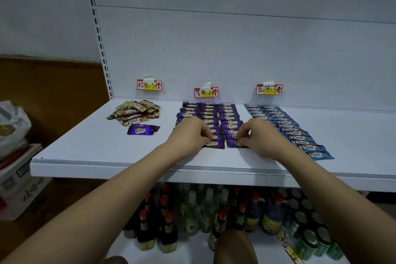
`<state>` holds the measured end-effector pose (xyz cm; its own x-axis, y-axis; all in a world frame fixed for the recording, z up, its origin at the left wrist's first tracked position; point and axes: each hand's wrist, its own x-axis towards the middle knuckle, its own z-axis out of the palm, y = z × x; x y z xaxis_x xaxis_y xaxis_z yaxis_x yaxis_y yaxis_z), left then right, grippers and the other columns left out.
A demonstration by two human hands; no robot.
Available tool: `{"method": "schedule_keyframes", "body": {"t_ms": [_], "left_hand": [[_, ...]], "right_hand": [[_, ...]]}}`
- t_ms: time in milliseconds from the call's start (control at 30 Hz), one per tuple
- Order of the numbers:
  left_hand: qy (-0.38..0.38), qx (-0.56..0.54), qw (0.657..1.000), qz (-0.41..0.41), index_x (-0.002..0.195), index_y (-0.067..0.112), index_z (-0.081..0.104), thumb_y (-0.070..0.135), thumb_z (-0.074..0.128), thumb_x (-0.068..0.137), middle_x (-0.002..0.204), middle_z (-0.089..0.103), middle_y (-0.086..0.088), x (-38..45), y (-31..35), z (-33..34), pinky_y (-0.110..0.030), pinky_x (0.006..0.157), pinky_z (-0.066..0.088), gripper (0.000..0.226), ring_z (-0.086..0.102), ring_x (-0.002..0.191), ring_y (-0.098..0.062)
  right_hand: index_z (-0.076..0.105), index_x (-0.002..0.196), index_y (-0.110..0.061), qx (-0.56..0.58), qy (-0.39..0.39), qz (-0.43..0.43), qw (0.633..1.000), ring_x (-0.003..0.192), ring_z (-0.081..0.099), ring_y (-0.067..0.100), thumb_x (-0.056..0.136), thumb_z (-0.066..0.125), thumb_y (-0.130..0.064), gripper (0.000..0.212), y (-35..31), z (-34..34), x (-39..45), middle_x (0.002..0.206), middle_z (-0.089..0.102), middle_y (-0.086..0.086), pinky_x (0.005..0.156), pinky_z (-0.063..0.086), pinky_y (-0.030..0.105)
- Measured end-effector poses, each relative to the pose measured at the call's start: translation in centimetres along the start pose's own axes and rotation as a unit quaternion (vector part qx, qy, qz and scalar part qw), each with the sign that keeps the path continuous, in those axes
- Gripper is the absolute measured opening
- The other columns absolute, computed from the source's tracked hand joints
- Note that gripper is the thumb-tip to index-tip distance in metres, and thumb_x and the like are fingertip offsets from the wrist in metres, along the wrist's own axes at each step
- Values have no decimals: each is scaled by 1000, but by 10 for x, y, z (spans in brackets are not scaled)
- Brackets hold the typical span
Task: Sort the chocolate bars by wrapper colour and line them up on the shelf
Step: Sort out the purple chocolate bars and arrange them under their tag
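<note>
Left hand (192, 133) pinches a purple bar (214, 144), right hand (260, 137) pinches the one beside it (234, 144). These look light and crinkly-slick, so probably best nudged by the wrapper edges.

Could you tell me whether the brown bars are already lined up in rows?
No, the brown bars lie in a loose heap on the shelf, with one purple bar beside them.

Our left hand (194, 133) covers part of the left column of purple bars (229, 118), toward nine o'clock; our right hand (260, 137) hides the inner ends of several blue bars (285, 124) at three o'clock. We cannot read the small print on the wrappers. The bottles (192, 210) at six o'clock are dim and blurred, their labels unreadable.
</note>
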<state>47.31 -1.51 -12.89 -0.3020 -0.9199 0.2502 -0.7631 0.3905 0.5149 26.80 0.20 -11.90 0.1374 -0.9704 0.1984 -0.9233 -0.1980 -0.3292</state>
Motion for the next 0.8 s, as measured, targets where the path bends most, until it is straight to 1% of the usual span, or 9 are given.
{"method": "schedule_keyframes", "body": {"t_ms": [67,200,267,333,433,500,633,733,800], "left_hand": [[16,17,1000,14,94,22,77,17,68,87,99,72,7,0,-2,2,-28,84,49,12,58,87,-7],[71,13,997,31,93,27,76,22,65,88,96,72,12,-4,-9,0,-31,84,51,13,61,91,-7],[109,-11,994,23,91,29,75,22,64,89,91,69,14,-5,-15,-10,-28,77,48,13,59,87,-6],[140,-25,990,9,90,29,74,21,63,89,85,66,16,-8,-25,-24,-26,72,44,14,57,82,-5],[161,-33,986,-33,95,29,73,18,63,89,88,65,17,-14,-55,-46,-28,77,48,15,56,84,-4],[169,-30,983,-64,98,28,72,16,63,90,93,64,14,-21,-78,-62,-28,78,48,17,56,87,-5],[165,-28,980,-108,100,30,70,18,64,91,100,61,11,-40,-115,-83,-25,70,48,17,55,92,-6],[129,-34,985,-111,104,31,71,22,67,90,109,60,11,-49,-131,-87,-19,69,43,17,53,101,-9],[100,-14,990,-95,111,28,70,26,68,89,113,58,10,-50,-136,-87,-17,70,39,22,52,101,-9]], "right_hand": [[75,95,-18,-14,12,-11,1000,80,55,15,89,67,-14,11,-1,2,-1,96,64,1,71,44,29],[72,94,-23,-12,42,-21,999,81,55,14,90,64,-16,11,-7,2,4,93,59,-4,69,41,28],[71,95,-22,6,58,-26,998,81,54,12,91,61,-14,14,-17,2,8,87,57,-9,69,41,28],[71,96,-21,23,67,-43,997,80,54,11,91,59,-13,16,-32,5,13,89,60,-9,70,41,27],[71,94,-21,52,57,-77,994,76,52,5,90,59,-13,15,-60,17,20,87,59,-11,68,42,23],[71,94,-20,76,39,-100,991,76,52,4,90,59,-13,15,-81,28,26,88,60,-10,67,41,22],[72,102,-16,90,11,-137,986,89,59,12,91,57,-10,20,-119,46,42,98,64,-5,78,48,27],[71,105,-17,78,2,-157,984,91,57,13,92,57,-10,21,-140,57,56,103,63,-2,80,47,27],[71,106,-16,76,4,-164,984,90,54,12,92,56,-10,21,-150,62,65,107,64,0,80,46,28]]}}
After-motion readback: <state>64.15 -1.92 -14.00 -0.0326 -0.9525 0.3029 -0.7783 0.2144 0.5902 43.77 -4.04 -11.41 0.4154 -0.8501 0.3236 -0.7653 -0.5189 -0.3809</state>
